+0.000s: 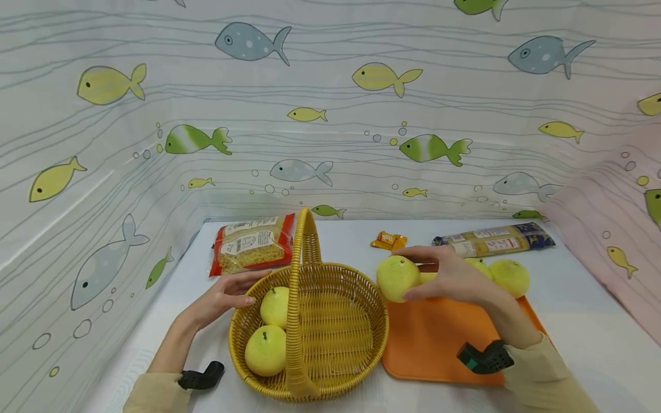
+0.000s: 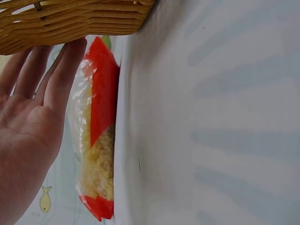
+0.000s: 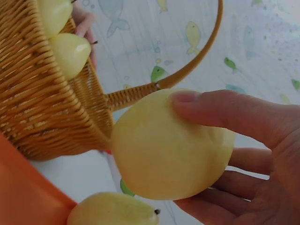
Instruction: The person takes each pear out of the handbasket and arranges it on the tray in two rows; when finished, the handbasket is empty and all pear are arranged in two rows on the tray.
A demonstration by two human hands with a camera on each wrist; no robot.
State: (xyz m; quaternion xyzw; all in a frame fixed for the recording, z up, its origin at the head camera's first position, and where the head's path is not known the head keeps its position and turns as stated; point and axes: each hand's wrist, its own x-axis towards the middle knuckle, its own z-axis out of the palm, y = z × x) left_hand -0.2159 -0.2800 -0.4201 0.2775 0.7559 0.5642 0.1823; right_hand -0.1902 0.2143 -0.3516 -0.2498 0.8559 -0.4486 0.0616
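Right-hand grip (image 1: 454, 275) around pear (image 1: 396, 277), beside basket (image 1: 361, 350)

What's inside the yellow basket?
Two yellow pears lie in the wicker basket, left of its handle. The right side shows only bare weave. The near rim and handle hide a little of the floor.

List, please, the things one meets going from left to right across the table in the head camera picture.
left hand → red pasta bag → wicker basket with two pears → pear held by the right hand → orange tray → long pasta packet
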